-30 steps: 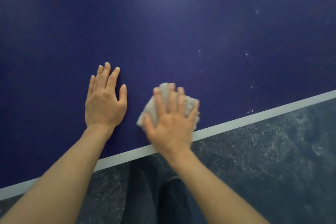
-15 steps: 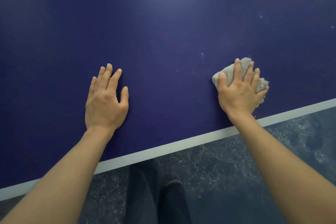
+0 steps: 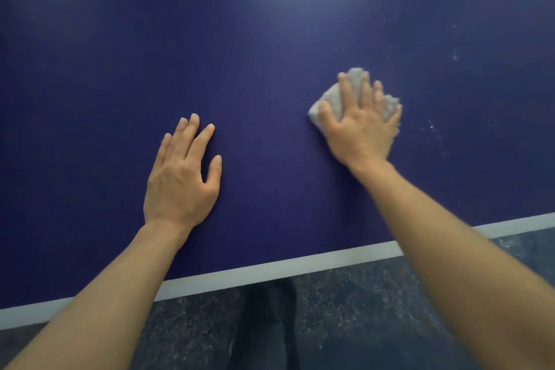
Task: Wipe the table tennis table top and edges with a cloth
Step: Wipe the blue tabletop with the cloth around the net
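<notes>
The dark blue table tennis table top (image 3: 270, 54) fills most of the view, with a white edge line (image 3: 270, 269) along its near side. My right hand (image 3: 360, 126) presses flat on a crumpled grey-white cloth (image 3: 333, 96) on the table top, fingers spread over it, well in from the edge line. My left hand (image 3: 183, 177) lies flat and bare on the blue surface to the left, fingers slightly apart, holding nothing. White dust specks (image 3: 432, 128) lie just right of the cloth.
Below the table edge is a dark speckled floor (image 3: 360, 309). My dark trouser leg and shoe (image 3: 267, 324) stand close to the edge. A further pale smudge (image 3: 455, 54) marks the table top at upper right.
My right hand slid the cloth from beside the left hand near the edge line out to the right, then farther from the edge. The left hand stayed planted.
</notes>
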